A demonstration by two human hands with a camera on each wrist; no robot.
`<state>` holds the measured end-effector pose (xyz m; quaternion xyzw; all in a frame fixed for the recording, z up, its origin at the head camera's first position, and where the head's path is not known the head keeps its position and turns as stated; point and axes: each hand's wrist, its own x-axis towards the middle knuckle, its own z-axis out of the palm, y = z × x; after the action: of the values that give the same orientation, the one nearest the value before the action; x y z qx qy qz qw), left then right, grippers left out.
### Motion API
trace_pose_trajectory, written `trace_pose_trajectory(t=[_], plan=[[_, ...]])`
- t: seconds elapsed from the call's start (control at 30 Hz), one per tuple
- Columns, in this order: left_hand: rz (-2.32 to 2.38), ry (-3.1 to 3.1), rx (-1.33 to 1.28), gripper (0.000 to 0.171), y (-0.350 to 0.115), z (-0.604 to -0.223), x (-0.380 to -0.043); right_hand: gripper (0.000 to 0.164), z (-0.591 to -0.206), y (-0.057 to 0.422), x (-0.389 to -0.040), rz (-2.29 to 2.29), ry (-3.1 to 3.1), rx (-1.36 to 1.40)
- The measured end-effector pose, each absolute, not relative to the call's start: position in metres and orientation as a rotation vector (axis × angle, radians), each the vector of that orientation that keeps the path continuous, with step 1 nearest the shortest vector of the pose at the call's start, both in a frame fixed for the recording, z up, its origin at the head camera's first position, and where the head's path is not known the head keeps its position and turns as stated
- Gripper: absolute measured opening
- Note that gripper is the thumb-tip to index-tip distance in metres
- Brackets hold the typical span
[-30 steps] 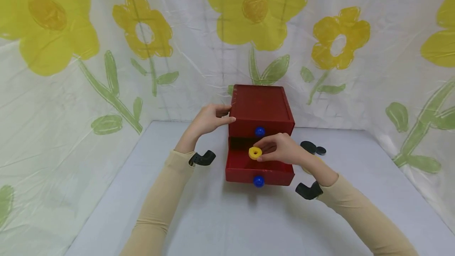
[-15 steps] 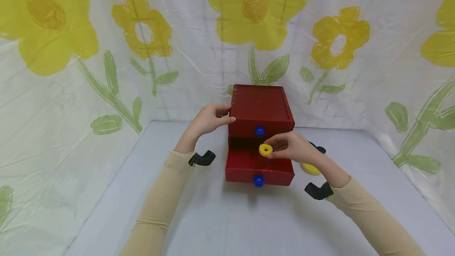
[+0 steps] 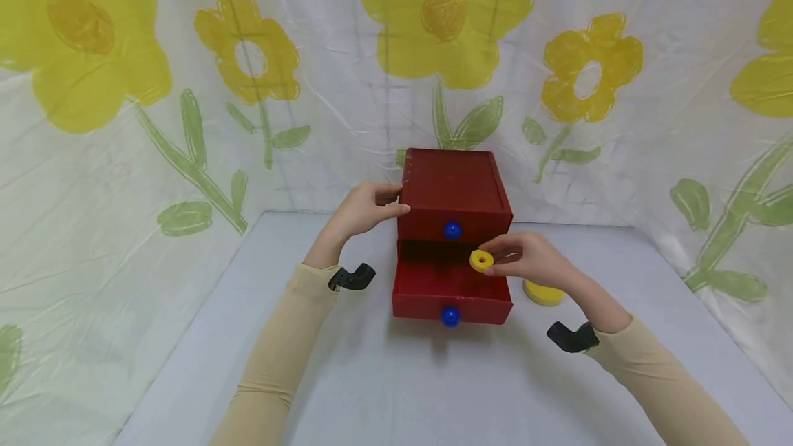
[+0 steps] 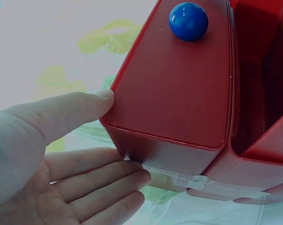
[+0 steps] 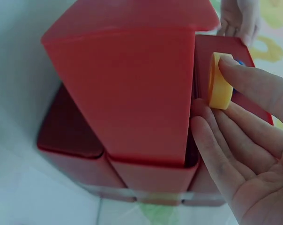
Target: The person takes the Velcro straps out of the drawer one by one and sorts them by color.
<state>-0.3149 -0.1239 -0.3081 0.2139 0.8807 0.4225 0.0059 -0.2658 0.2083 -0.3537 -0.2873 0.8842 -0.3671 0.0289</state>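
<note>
A small red drawer cabinet (image 3: 455, 181) with blue knobs stands at the back of the table. Its top drawer (image 4: 172, 89) is pushed in, while the drawer below (image 3: 418, 306) is pulled out. My left hand (image 3: 365, 209) touches the cabinet's left side, thumb at the front edge and fingers straight along the side wall. Between thumb and fingertips, my right hand (image 3: 537, 258) pinches a small yellow ring (image 3: 481, 261) with a hole in the middle. The ring is over the right part of the pulled-out drawer, in front of its dark opening.
A larger yellow disc (image 3: 544, 292) lies on the table (image 3: 347, 377) right of the drawer, partly behind my right hand. A white curtain (image 3: 334, 122) printed with yellow flowers hangs close behind the cabinet. The drawer's knob (image 3: 450, 316) sticks out forward.
My right hand has moved to the right with the ring, from the drawer's middle toward its right side. It now covers the black discs seen earlier. The left hand stays put.
</note>
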Motion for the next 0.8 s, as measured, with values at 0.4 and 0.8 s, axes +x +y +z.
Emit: trace_pose_trajectory(t=[0.4, 0.8], plan=[[1.304, 2.777, 0.691, 0.058, -0.124, -0.308, -0.316, 0.041, -0.354, 0.234, -0.265, -1.192, 2.719, -0.799], [1.301, 2.772, 0.68, 0.059, -0.125, -0.309, -0.317, 0.044, -0.359, 0.266, -0.267, -1.135, 2.833, -0.665]])
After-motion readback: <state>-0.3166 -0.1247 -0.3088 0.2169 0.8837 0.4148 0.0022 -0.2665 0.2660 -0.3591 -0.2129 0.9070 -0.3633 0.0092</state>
